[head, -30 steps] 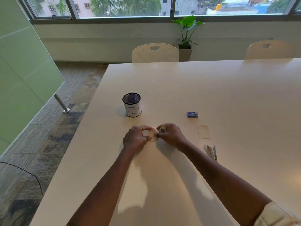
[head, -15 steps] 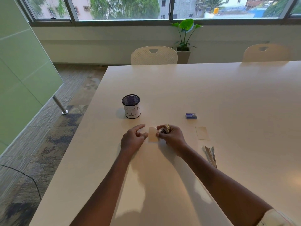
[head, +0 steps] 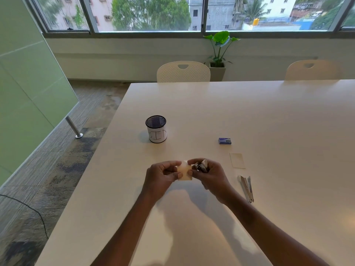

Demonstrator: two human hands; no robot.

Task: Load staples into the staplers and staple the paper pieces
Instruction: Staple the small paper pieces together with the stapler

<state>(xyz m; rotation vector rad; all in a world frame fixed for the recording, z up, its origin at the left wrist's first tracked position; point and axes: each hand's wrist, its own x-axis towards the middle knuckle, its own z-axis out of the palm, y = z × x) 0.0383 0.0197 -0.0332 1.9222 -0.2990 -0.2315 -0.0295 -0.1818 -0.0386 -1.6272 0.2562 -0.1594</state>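
Head view. Left grip (head: 163, 174) pinches paper piece (head: 184, 172); right grip (head: 209, 175) grasps small stapler (head: 201, 167), its mouth at the paper's right edge, toward the desk's (head: 269, 116) near edge. Best: seat the edge fully, keep the paper flat, then squeeze. Beyond: opened stapler (head: 247, 189), spare paper (head: 237, 160), staple box (head: 225, 141).

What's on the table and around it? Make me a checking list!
Surface: white table, shiny.
Job's things: held paper piece between both hands; small stapler at its right edge; spare paper piece, second stapler, staple box lying rightward.
Clutter: mesh pen cup, upright.
Hands: left hand pinches the held paper piece; right hand grips the small stapler.
Cables: black cable on floor, left.
Surroundings: chairs, potted plant, windows, green panel.
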